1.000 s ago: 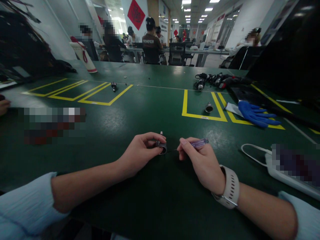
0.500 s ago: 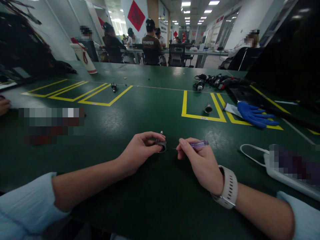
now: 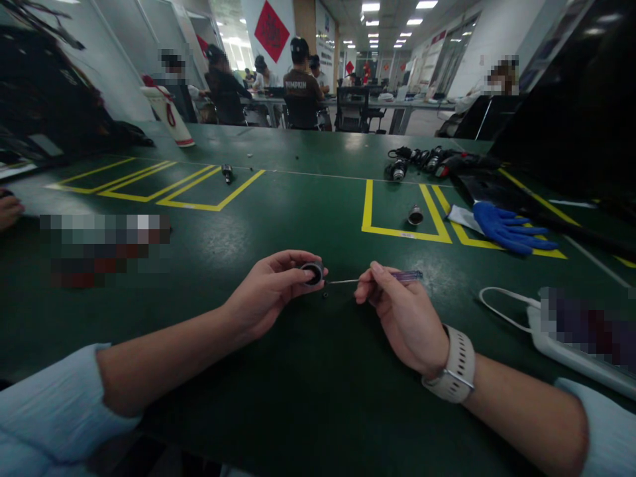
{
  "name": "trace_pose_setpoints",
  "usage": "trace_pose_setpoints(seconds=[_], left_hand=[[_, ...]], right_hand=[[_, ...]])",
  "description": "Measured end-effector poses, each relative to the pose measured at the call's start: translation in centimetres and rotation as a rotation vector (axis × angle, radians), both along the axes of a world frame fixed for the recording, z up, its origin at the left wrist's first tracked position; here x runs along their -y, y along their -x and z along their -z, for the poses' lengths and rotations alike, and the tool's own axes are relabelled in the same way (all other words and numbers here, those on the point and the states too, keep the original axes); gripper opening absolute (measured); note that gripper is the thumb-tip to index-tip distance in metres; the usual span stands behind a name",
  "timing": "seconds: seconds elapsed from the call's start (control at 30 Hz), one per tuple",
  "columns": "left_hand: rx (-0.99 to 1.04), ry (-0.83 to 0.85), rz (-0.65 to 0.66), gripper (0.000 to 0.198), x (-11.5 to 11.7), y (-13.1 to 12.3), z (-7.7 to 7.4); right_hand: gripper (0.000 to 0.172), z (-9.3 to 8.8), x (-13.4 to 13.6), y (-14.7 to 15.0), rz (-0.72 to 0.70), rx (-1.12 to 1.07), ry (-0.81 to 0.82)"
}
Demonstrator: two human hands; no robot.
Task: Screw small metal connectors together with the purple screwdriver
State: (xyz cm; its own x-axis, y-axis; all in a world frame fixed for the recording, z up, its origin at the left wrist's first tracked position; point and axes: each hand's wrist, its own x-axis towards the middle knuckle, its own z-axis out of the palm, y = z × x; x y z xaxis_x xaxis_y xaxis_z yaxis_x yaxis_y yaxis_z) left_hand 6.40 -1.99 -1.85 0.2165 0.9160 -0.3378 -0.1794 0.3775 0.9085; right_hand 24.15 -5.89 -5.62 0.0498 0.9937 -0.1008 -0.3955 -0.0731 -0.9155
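Note:
My left hand [image 3: 271,285] is closed around a small grey metal housing [image 3: 314,273], its round hollow opening facing me. A screwdriver [image 3: 405,275] with a purplish clear handle and a thin metal shaft is gripped in my right hand [image 3: 397,308]. The shaft's tip points left and lies close beside the housing; whether it touches cannot be told. A tiny dark round piece [image 3: 325,295] shows just below the tip.
A metal cone-shaped part [image 3: 415,214] sits within yellow tape at the right, near a blue glove [image 3: 507,225]. Another metal part [image 3: 227,173] is at the left, with cabled tools [image 3: 397,169] farther back. A white cup [image 3: 171,112] stands at the far left; a white corded device [image 3: 571,344] lies right.
My left hand has lifted and turned the housing, so its opening faces me more. The screwdriver has risen slightly and my right hand has shifted right; more shaft shows.

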Motion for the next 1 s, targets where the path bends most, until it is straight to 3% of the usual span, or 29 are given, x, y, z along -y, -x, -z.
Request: trace_pose_setpoints(seconds=[0.13, 0.27, 0.57, 1.0], left_hand=[[0.047, 0.002, 0.002, 0.023, 0.0, 0.1, -0.1], [-0.023, -0.015, -0.008, 0.028, 0.2, 0.1, -0.2], [-0.182, -0.195, 0.115, 0.034, 0.4, 0.3, 0.6], [-0.314, -0.413, 0.147, 0.029, 0.7, 0.2, 0.8]], right_hand=[[0.020, -0.2, -0.2, -0.3, -0.001, -0.106, 0.028], [0.019, -0.5, -0.2, -0.6, 0.009, -0.070, -0.090], [0.015, -1.5, 1.7, -0.1, -0.049, 0.682, -0.613], [0.009, -1.1, 2.3, 0.5, -0.044, 0.928, -0.890]])
